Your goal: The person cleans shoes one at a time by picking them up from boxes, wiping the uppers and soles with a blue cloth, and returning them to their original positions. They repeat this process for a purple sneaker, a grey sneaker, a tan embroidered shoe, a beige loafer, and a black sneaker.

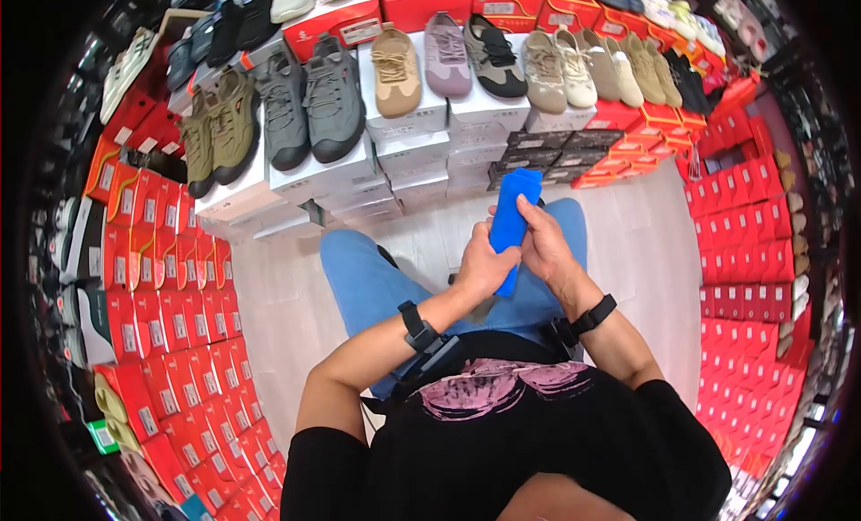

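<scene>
A long, flat blue piece [509,223] is held upright in front of my knees, and its exact kind I cannot make out. It has an uneven top edge that looks like more than one layer, and its lower end shows below my fingers. My left hand [485,266] grips its lower left side, thumb across the front. On the upper right side, my right hand [545,244] is closed round it with the thumb along its face. Some fingers of both hands are hidden behind the piece.
Ahead, shoes stand on stacked boxes, among them grey shoes [333,99], a tan shoe [395,71] and a mauve shoe [447,56]. Red shoeboxes [170,328] rise on the left, and more red boxes [740,283] on the right. Pale floor [278,306] lies around my legs.
</scene>
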A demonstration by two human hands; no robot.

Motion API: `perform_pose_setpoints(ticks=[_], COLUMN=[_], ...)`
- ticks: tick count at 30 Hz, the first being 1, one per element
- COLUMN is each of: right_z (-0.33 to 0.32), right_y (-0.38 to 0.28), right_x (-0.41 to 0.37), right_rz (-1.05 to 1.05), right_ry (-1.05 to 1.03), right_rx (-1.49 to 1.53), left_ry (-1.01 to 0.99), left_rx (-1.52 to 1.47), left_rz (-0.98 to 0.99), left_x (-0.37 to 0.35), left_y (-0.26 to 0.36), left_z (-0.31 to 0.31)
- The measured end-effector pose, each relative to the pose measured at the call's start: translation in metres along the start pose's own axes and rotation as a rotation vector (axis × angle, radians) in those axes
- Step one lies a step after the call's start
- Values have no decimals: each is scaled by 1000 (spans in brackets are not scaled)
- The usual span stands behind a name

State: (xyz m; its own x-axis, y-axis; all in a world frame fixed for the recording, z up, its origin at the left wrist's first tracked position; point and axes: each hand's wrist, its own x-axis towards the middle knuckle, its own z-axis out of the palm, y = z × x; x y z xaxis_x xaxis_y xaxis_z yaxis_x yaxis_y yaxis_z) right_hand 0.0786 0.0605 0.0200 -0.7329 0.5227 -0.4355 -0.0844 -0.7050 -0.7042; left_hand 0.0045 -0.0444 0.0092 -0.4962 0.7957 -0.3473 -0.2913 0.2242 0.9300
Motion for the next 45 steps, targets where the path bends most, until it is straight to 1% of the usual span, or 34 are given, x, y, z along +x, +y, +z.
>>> perform_pose_setpoints(ticks=[2, 3, 4, 6, 7, 8, 10, 11, 12, 14, 15, 17, 19, 20, 21, 22, 23, 24, 26, 27, 29, 30, 33, 34, 36, 37, 38, 40, 41, 44, 45], right_z=[9, 15, 17, 20, 20, 18, 13, 10, 7, 5, 10, 19, 32, 38, 44, 49, 51, 53, 57, 57, 54, 52, 46, 42, 37, 35, 35, 38, 41, 41, 35], right_y=[-4, -6, -9, -15, -17, -21, -29, -36, -43, -59, -68, -78, -83, -84, -84, -85, -86, -88, -94, -98, -106, -110, -113, -113, -107, -105, -104, -105, -107, -107, -105], right_x=[1, 2, 4, 12, 16, 22, 32, 38, 43, 57, 62, 77, 92, 101, 110, 120, 131, 141, 157, 164, 175, 179, 187, 188, 190, 189, 188, 184, 181, 179, 181], right_rz=[-88, -129, -132, -170, -168, -168, -185, -174, -168, -167, -142, -117, -70, -64, -53, -44, -31, -30, -72, -90, -118, -148, -157, -150, -124, -102, -102, -55, -42, 5, 24], right_ry=[53, 62, 52, 71, 75, 67, 73, 73, 72, 36, 30, -9, -54, -54, -87, -123, -143, -147, -190, -197, -179, -163, -126, -113, -99, -90, -82, -33, -22, 0, -55], right_rx=[-4, -9, -17, -6, -2, -2, -26, -23, -19, -67, -67, -81, -99, -85, -61, -37, -9, 1, 13, 17, 21, 16, 25, 25, 40, 56, 58, 164, 184, 200, 205], left_ry=[75, 55, 63, 69, 31, 37, -106, -168, -165, -284, -171, -83, 47, 96, 141, 156, 177, 141, 107, 105, 74, 71, 124, 122, 52, 74, 66, -25, 18, -23, -10], left_rx=[279, 328, 323, 287, 306, 308, 301, 225, 228, 316, 340, 311, 372, 399, 413, 321, 437, 326, 276, 283, 351, 351, 795, 791, 1071, 1198, 1195, 1427, 1450, 1488, 1425], left_rz=[169, 147, 156, 245, 286, 289, 431, 282, 276, 82, 179, 340, 297, 405, 358, 384, 380, 384, 305, 299, 375, 368, 681, 680, 721, 720, 720, 540, 639, 650, 665], left_x=[3, -1, 0, 2, 6, 9, 13, 14, 20, 40, 53, 85, 115, 137, 145, 166, 178, 186, 205, 215, 235, 250, 289, 304, 327, 334, 339, 342, 340, 345, 340], left_y=[-5, 7, 7, 1, -2, -6, -3, -3, 3, 17, 14, 39, 87, 100, 125, 134, 149, 163, 183, 189, 196, 196, 199, 198, 201, 203, 203, 209, 208, 211, 215], left_z=[0, 0, 1, 6, 4, 2, -3, -7, -14, -33, -42, -74, -104, -122, -130, -140, -148, -147, -146, -144, -136, -132, -116, -112, -103, -100, -97, -93, -92, -93, -93])
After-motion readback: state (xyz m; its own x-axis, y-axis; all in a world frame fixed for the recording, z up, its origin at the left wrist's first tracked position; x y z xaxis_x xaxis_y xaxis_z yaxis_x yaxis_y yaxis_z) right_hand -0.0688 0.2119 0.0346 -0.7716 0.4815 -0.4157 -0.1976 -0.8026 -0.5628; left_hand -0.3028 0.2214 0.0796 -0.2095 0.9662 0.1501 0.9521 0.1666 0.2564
